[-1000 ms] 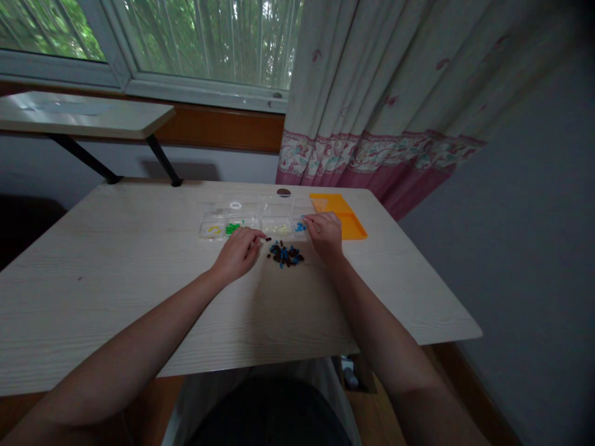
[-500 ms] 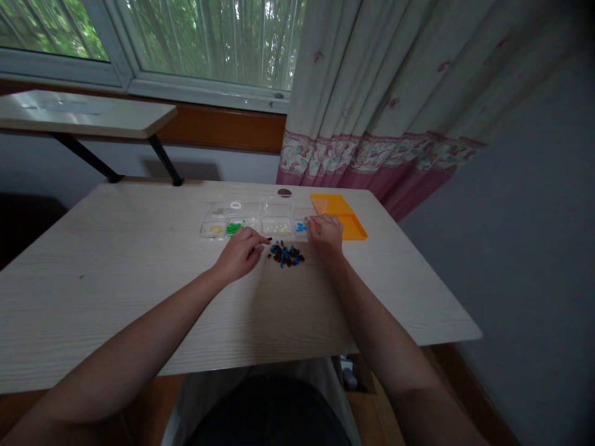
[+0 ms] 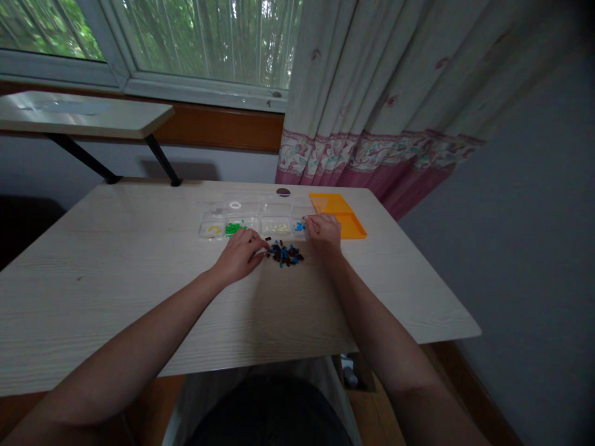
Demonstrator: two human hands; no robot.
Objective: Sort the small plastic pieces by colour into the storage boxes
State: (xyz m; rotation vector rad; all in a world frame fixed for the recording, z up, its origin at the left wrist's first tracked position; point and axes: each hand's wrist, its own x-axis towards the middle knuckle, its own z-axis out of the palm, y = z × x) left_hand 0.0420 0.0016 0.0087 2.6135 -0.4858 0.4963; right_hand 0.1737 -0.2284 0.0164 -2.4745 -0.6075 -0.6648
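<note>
Since the earlier frame, the left hand (image 3: 242, 254) has shifted its fingertips from a small dark piece (image 3: 268, 238), now lying free on the tabletop (image 3: 139, 266), to the left edge of the pile of blue and dark pieces (image 3: 287, 254) at the centre of the frame; its thumb and forefinger reach forward, but whether they pinch a piece cannot be told; right of centre, the right hand (image 3: 326, 234) has its fingertips drawn together near the blue pieces (image 3: 300, 227) in the nearest compartment of the clear tray (image 3: 267, 228), any piece between them being too small to make out; green pieces (image 3: 235, 228) and yellow pieces (image 3: 214, 230) occupy compartments left of centre; good handling probably calls for pinching a single piece from the pile's edge with the fingertips, keeping the other fingers clear of the tray, and leaving neighbouring pieces undisturbed.
</note>
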